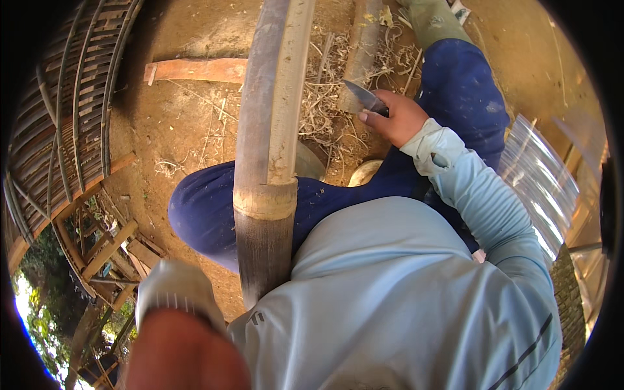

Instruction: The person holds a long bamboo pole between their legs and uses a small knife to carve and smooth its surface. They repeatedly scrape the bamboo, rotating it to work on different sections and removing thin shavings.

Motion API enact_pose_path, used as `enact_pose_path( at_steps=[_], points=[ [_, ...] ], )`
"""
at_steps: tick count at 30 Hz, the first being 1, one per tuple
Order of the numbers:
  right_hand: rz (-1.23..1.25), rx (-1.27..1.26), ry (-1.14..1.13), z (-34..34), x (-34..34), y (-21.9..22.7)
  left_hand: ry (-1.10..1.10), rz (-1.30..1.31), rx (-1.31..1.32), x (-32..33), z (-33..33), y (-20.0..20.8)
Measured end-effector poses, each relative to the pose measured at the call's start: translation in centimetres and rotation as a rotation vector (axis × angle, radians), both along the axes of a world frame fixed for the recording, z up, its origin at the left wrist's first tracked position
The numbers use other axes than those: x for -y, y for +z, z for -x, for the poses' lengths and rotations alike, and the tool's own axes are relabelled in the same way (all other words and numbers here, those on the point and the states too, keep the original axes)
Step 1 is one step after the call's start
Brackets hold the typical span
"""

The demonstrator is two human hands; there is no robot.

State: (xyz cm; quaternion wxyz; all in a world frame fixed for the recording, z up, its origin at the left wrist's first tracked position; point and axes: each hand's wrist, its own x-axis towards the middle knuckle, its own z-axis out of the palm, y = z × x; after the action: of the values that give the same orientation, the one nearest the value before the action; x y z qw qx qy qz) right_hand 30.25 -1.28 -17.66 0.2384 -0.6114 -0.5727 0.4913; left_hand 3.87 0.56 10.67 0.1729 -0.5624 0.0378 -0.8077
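Observation:
My right hand (398, 118) grips a knife (368, 98) by its dark handle, with the blade pointing to the upper left. Across my left thigh leans a thick bamboo pole (263, 149). A pale strip runs along the pole's right side down to a ring-like node, and below that its surface is dark brown. My left hand (185, 354) is raised very close to the view at the lower left. It is blurred, so its fingers cannot be made out. The knife is apart from the pole.
Curly shavings (325, 97) litter the dirt floor around a second bamboo piece (361, 55). A reddish-brown flat board (198, 69) lies beyond my left knee. Slatted bamboo structure (78, 91) stands at the left. Clear plastic sheeting (539, 182) is at my right.

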Motion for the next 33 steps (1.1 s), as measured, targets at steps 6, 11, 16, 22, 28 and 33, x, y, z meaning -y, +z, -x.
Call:
enact_pose_path(
  at_steps=[6,11,16,22,28,33],
  points=[
    [0.201,-0.121,-0.075,0.5,-0.8,1.4,0.894,0.976,-0.767,-7.5,7.4,-9.4],
    [0.227,-0.426,0.209,1.3,-1.0,5.4,-0.278,2.018,-0.732,-7.5,5.6,-12.5],
    [-0.107,-0.390,0.629,5.4,-3.8,8.1,-0.585,2.119,-0.528,-7.5,4.8,-14.5],
    [0.034,-0.461,0.840,8.2,-4.4,6.8,-0.682,2.177,-0.391,-9.7,5.3,-14.8],
    [-0.062,-0.464,0.797,9.2,-3.7,5.7,-0.669,2.192,-0.526,-9.5,5.1,-15.4],
    [0.227,-0.642,0.650,9.5,-2.8,5.1,-0.659,2.189,-0.548,-9.5,5.0,-15.1]
  ],
)
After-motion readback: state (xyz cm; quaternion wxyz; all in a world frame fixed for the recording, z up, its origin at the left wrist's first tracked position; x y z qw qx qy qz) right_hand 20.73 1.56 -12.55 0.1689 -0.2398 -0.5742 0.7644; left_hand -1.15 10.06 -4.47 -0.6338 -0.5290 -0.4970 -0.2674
